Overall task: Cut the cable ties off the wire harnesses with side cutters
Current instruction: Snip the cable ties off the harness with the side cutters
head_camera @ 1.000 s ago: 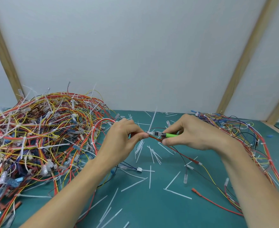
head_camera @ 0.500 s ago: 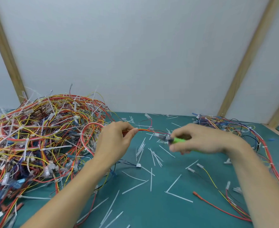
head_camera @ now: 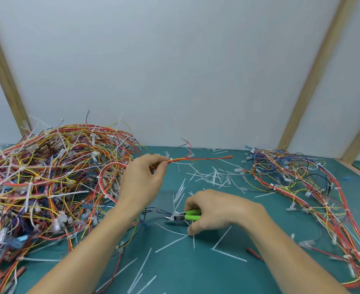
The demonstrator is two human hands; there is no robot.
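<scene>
Left hand (head_camera: 141,179) is pinching a small red-and-yellow harness (head_camera: 196,159) at about 12 o'clock of the mat, a white cable tie (head_camera: 171,160) sitting just past the fingertips. Right hand (head_camera: 217,210) is gripping the green-handled side cutters (head_camera: 186,216) low at 6 o'clock, well apart from that tie. Judgement: bring the cutter tip up under the tie only, keeping the wires clear of the blades. Teal mat (head_camera: 185,272) is carrying white offcuts (head_camera: 170,244); tangled pile (head_camera: 47,177) at 9 o'clock, another harness heap (head_camera: 302,187) at 3 o'clock. Pale wall panels (head_camera: 174,71) with wooden battens (head_camera: 315,71) are standing behind.
</scene>
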